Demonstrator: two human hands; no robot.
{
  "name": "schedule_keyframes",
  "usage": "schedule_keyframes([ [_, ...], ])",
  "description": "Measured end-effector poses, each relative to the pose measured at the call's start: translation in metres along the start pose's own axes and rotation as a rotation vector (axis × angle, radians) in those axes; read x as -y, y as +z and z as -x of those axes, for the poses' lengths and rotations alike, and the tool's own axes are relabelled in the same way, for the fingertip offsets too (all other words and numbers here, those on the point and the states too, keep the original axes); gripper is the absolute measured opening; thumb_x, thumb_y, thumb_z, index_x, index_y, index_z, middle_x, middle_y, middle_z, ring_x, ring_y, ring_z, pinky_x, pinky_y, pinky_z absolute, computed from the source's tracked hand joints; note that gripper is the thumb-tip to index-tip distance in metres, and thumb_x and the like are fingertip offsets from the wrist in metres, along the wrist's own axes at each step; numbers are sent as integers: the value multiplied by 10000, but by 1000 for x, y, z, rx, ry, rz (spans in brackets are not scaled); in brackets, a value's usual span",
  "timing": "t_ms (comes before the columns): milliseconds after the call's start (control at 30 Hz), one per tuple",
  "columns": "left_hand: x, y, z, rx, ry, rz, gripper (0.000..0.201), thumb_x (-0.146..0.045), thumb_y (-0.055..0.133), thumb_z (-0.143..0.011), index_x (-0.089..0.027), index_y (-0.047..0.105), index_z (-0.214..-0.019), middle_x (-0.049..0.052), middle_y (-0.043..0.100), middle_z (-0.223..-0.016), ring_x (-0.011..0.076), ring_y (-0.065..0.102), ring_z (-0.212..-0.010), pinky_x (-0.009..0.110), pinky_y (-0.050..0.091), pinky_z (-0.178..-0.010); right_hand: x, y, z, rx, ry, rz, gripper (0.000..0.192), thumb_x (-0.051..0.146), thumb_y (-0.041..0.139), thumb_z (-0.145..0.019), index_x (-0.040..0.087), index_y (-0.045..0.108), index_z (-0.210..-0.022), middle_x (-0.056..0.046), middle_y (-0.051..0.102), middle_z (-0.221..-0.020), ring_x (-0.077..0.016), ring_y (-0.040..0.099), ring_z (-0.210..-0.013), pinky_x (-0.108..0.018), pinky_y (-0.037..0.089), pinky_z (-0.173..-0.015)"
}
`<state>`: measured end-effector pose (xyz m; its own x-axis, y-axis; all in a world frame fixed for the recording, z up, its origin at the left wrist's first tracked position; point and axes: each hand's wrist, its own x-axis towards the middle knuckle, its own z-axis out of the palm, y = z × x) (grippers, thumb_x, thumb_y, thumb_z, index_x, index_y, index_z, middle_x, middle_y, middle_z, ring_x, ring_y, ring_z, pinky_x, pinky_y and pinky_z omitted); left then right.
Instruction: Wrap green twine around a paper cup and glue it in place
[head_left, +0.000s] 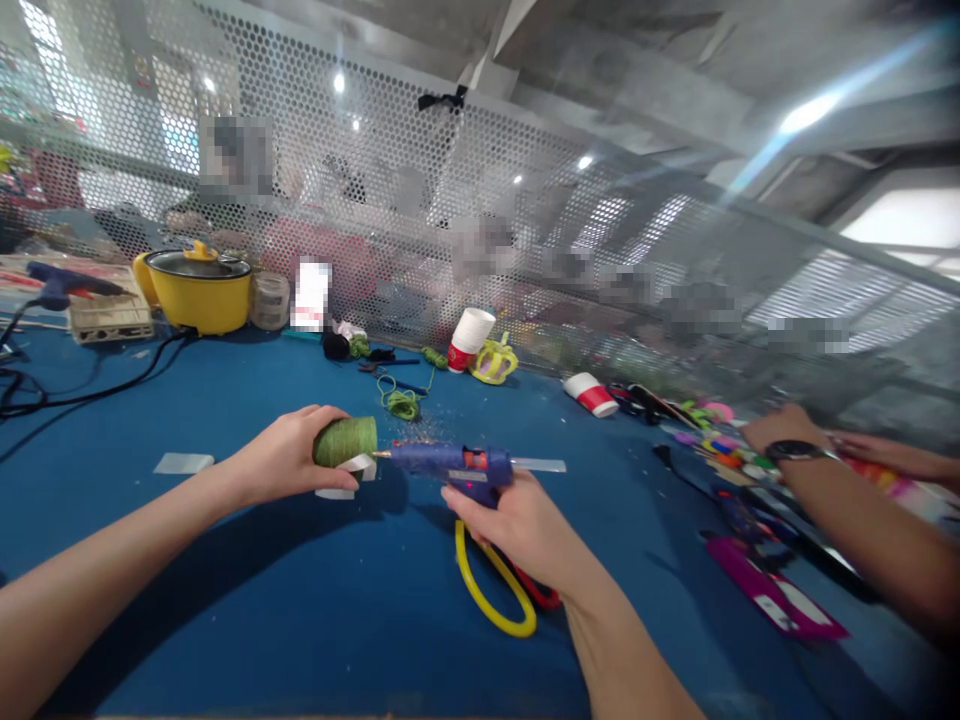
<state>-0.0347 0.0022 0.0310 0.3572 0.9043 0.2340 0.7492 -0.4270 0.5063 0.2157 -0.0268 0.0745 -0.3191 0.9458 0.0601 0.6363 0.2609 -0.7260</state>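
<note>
left hand wraps green-wound cup, held on its side above blue table, centre-left | right hand grips blue glue gun, nozzle almost at cup's rim | yellow scissors under right hand | co-worker's arm far right

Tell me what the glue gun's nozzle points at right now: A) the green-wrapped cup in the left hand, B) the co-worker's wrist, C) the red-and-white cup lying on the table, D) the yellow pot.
A: the right hand holds the glue gun with its tip at the green-wrapped cup gripped by the left hand.
</note>
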Motion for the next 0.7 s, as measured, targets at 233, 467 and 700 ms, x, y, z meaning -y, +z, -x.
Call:
schedule_keyframes([
  [233,-2,2,1,16,22,-10,613,-556,633,-638,-171,506,-1097,105,588,-1013,263,573,-887,326,438,-727,0,0,-2,-22,5,-5,154,324,553,-754,192,585,-681,51,465,-401,-118,419,-377,-253,360,-432],
  [467,-3,4,1,20,39,2,618,-539,643,-636,-170,505,-1112,112,584,-1020,262,570,-882,336,440,-728,0,1,-3,-46,26,4,181,327,545,-754,193,570,-636,44,469,-394,-117,423,-377,-247,364,-426],
  [700,-2,4,3,21,68,12,637,-554,648,-623,-195,501,-1128,100,577,-1026,257,579,-878,318,444,-720,1,2,-5,-59,22,-42,170,321,545,-740,193,570,-631,44,478,-400,-122,469,-379,-241,417,-438],
])
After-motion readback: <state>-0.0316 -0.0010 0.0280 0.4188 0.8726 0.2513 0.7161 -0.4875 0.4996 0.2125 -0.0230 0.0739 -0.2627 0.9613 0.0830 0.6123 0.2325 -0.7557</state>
